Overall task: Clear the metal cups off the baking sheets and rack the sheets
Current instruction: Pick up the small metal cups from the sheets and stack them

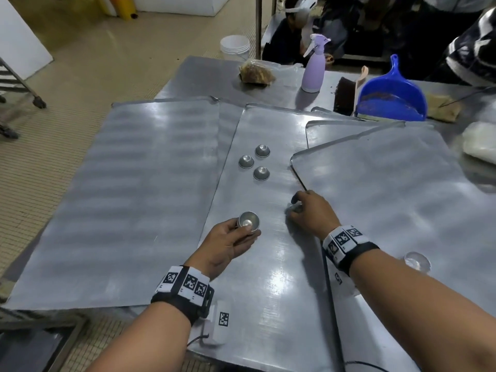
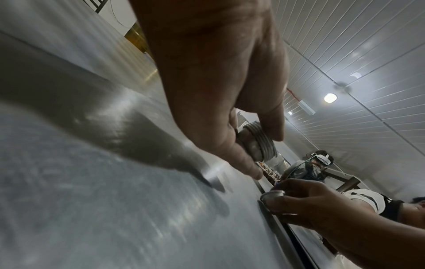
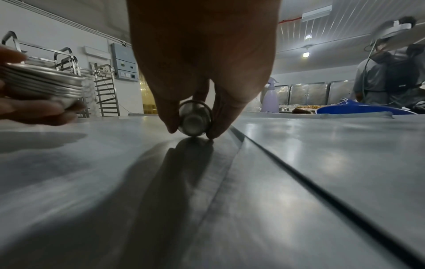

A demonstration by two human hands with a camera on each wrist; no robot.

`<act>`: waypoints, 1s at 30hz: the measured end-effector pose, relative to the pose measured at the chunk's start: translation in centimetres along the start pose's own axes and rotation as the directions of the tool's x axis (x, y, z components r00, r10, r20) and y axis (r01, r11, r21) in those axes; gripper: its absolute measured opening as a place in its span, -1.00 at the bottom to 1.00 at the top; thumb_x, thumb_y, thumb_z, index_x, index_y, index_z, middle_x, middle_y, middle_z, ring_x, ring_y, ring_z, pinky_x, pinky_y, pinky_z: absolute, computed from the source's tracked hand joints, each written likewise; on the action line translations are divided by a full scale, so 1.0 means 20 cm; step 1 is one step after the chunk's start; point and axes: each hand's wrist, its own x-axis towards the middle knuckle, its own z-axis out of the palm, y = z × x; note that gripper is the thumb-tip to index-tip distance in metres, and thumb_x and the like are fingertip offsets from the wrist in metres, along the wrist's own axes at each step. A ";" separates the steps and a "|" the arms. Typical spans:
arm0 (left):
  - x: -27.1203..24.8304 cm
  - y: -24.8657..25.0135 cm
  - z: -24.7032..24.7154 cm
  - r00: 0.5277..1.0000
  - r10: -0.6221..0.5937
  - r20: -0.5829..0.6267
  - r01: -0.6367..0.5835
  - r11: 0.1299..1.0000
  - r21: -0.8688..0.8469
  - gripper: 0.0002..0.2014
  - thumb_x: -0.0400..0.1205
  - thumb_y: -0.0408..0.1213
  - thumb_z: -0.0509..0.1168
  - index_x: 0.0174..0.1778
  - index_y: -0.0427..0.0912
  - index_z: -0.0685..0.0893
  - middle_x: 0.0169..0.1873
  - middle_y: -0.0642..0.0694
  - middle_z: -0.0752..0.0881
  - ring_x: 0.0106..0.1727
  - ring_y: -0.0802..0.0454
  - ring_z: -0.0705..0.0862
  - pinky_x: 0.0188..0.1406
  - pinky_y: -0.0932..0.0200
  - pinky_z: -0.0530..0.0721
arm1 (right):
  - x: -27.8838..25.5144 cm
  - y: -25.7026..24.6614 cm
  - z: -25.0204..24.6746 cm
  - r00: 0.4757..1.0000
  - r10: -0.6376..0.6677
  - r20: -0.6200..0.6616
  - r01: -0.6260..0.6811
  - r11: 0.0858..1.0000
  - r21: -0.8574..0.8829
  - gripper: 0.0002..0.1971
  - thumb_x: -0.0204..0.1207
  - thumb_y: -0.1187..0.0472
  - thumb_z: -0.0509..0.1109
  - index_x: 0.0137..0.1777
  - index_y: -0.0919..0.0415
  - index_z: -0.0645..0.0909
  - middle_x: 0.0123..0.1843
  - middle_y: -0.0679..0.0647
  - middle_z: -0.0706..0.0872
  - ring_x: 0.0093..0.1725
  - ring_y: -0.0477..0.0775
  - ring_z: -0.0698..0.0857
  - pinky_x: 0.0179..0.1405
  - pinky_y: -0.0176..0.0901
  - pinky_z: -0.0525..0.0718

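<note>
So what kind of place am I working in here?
Most likely a commercial bakery kitchen: large metal baking sheets spread over a steel table, tall wheeled tray racks by the wall, and small nested metal cups in the left hand.

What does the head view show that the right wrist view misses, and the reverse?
Only the head view shows three loose cups upside down on the middle baking sheet and one more on the right sheet. Only the right wrist view shows the rack by the wall. Both show the left hand holding stacked cups and the right hand pinching one cup.
</note>
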 end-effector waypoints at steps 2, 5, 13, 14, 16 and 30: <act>-0.02 -0.02 0.01 1.000 0.001 0.003 -0.002 1.000 0.024 -0.68 0.71 -0.33 0.41 0.37 -0.31 0.69 0.21 -0.31 0.83 0.31 -0.13 0.80 0.11 0.20 0.79 | -0.06 0.01 0.00 1.000 0.005 0.005 -0.005 1.000 -0.002 -0.66 0.50 0.06 0.46 0.25 0.13 0.68 0.19 0.13 0.72 0.18 0.21 0.70 0.06 -0.10 0.57; -0.05 -0.05 0.00 1.000 0.009 -0.002 -0.008 0.998 0.069 -0.67 0.69 -0.31 0.43 0.37 -0.30 0.70 0.20 -0.32 0.83 0.30 -0.15 0.81 0.29 0.09 0.75 | -0.13 0.03 0.02 1.000 0.004 0.018 -0.004 1.000 -0.011 -0.55 0.48 -0.03 0.48 0.34 0.10 0.65 0.25 0.14 0.73 0.24 0.20 0.68 0.17 -0.06 0.60; -0.14 -0.09 -0.01 0.998 0.058 -0.007 -0.057 0.994 0.096 -0.64 0.63 -0.37 0.49 0.35 -0.33 0.71 0.20 -0.35 0.83 0.27 -0.23 0.81 0.31 0.08 0.75 | -0.24 0.05 0.05 0.999 0.016 0.030 -0.017 1.000 0.026 -0.69 0.40 -0.05 0.47 0.11 0.03 0.68 0.01 0.02 0.77 0.06 0.12 0.71 -0.03 -0.05 0.64; -0.15 -0.09 -0.01 0.998 0.063 -0.005 -0.062 0.994 0.085 -0.63 0.62 -0.39 0.50 0.34 -0.34 0.72 0.20 -0.36 0.82 0.27 -0.24 0.81 0.30 0.09 0.76 | -0.24 0.05 0.05 0.999 0.024 0.032 -0.024 0.999 0.024 -0.65 0.40 -0.07 0.48 0.14 0.04 0.67 0.04 0.02 0.77 0.07 0.11 0.71 -0.01 -0.04 0.65; -0.16 -0.10 -0.01 0.998 0.066 -0.002 -0.066 0.995 0.074 -0.63 0.61 -0.40 0.50 0.34 -0.35 0.72 0.20 -0.36 0.82 0.27 -0.24 0.81 0.28 0.11 0.77 | -0.25 0.04 0.06 0.998 0.024 0.053 -0.025 1.000 0.013 -0.47 0.41 -0.13 0.49 0.33 0.07 0.61 0.17 0.03 0.76 0.16 0.12 0.70 0.11 -0.02 0.66; -0.21 -0.10 -0.03 0.999 0.025 -0.046 -0.023 0.999 0.044 -0.70 0.67 -0.39 0.42 0.32 -0.35 0.72 0.16 -0.38 0.83 0.28 -0.23 0.81 0.28 0.07 0.71 | -0.25 -0.01 0.05 0.992 -0.065 0.110 0.076 0.992 -0.102 -0.53 0.44 -0.19 0.47 0.28 0.01 0.62 0.16 0.02 0.77 0.13 0.12 0.72 0.11 -0.02 0.68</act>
